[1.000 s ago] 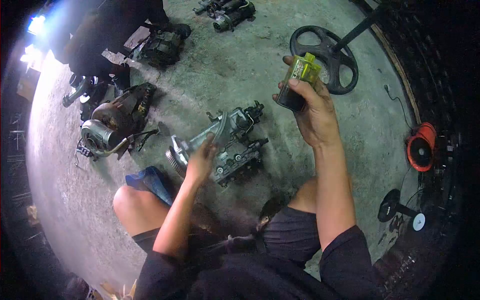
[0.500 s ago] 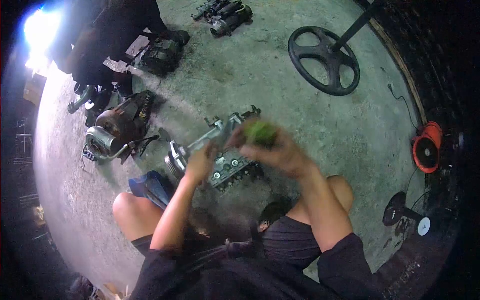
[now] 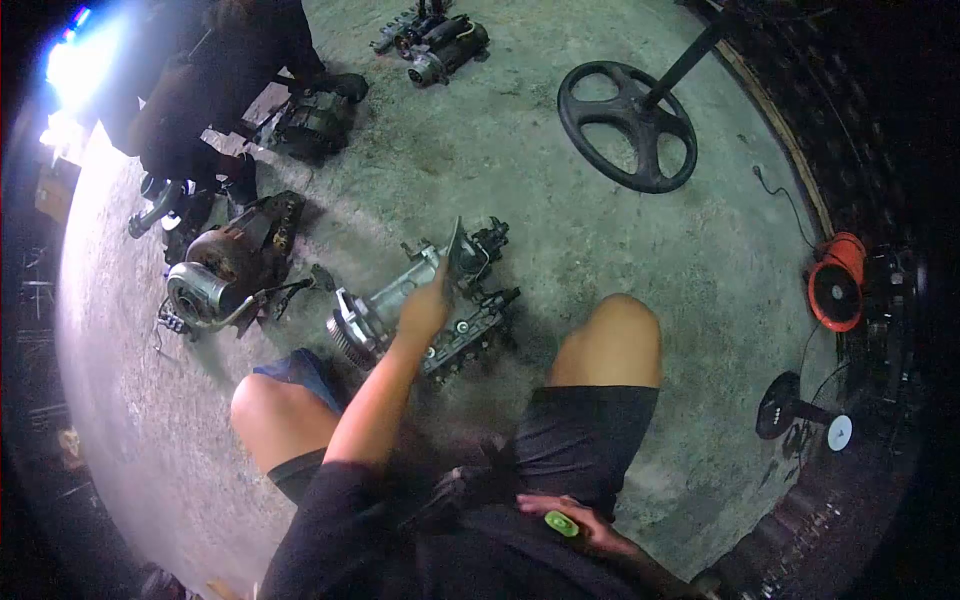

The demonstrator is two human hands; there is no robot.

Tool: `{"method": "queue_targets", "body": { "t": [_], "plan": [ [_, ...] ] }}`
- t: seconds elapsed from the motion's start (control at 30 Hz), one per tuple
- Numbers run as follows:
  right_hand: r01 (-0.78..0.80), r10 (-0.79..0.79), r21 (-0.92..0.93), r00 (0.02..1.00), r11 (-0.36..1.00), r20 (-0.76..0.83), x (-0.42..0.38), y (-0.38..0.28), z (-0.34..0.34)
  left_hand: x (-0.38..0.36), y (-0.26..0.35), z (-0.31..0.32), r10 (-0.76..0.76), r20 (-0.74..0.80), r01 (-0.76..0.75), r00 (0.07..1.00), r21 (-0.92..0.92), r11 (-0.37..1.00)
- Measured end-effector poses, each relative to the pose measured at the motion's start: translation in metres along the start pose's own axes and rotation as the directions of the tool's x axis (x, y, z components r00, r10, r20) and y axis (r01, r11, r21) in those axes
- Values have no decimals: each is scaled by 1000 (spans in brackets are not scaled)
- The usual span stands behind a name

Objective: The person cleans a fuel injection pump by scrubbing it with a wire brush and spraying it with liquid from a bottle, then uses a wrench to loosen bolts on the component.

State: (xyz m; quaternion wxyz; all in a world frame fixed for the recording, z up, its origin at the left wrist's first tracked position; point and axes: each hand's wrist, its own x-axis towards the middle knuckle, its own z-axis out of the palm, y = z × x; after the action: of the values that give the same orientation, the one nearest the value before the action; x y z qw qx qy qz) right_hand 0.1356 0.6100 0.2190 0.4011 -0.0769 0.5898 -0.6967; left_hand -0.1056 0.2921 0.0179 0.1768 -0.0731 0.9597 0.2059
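My left hand (image 3: 425, 312) is closed around a flat, grey, blade-like piece (image 3: 455, 246) that points up and away from me. It is right above a metal pump-like engine part (image 3: 384, 300) with a toothed gear (image 3: 347, 341) at its left end, lying on the floor between my knees. My right hand (image 3: 585, 528) is back at my waist, beside my dark shorts. A small bright green object (image 3: 562, 523), oblong with rounded ends, lies against its palm; I cannot tell its kind.
A blue item (image 3: 298, 370) lies by my left knee. Other engine parts (image 3: 205, 285) sit at the left, near a crouching person (image 3: 225, 75) in dark clothes. A steering wheel (image 3: 637, 128) stands ahead on the right. An orange fan-like device (image 3: 836, 283) is at the far right.
My right hand has swung down from over the engine part to my waist with the green object. My left hand has shifted slightly right and up, and the grey piece now shows clearly.
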Motion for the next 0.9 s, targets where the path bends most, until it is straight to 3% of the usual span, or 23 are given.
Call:
{"method": "queue_targets", "body": {
  "t": [0.07,0.17,0.2,0.3,0.37,0.4,0.47,0.5,0.6,0.67,0.73,0.83,0.9],
  "plan": [
    [116,-102,-221,992,968,73,13,3,3,63,-11,14,56,-64,-51,996,68,996],
    [-62,113,-261,976,963,185,9,18,-1,79,-17,-5,145,-84,-134,986,130,982],
    [-15,81,-300,974,954,211,13,15,-5,75,-19,-19,171,-69,-160,983,146,976],
    [-186,199,76,946,980,-254,-4,-2,-3,-3,-26,-30,216,-125,-201,968,118,972],
    [-88,69,4,758,996,-648,-8,-22,4,-35,-39,-12,230,-128,-216,965,114,970],
    [-63,-214,-349,684,935,-697,-11,-13,-3,-38,-28,-17,154,-60,-148,986,87,985],
    [-213,-493,-760,648,614,-581,2,-12,-9,-35,3,-16,12,81,-15,997,42,999],
    [-296,-589,-876,653,382,-477,8,-14,-10,-22,10,-11,-14,74,11,997,39,999],
    [-306,-601,-933,714,192,-358,44,-15,-18,53,9,2,-41,-25,42,999,35,998],
    [-303,-637,-858,577,415,-512,59,-12,-34,78,-12,15,36,-124,-26,992,79,997],
    [-269,-580,-694,397,668,-712,59,6,-43,36,-8,6,0,-70,1,998,3,1000],
    [-131,-557,-652,412,747,-721,35,41,-35,-43,-4,5,24,31,-25,999,38,999],
    [-79,-600,-741,534,667,-596,24,25,-26,-42,-6,-1,12,45,-13,999,26,1000]
  ]
}}
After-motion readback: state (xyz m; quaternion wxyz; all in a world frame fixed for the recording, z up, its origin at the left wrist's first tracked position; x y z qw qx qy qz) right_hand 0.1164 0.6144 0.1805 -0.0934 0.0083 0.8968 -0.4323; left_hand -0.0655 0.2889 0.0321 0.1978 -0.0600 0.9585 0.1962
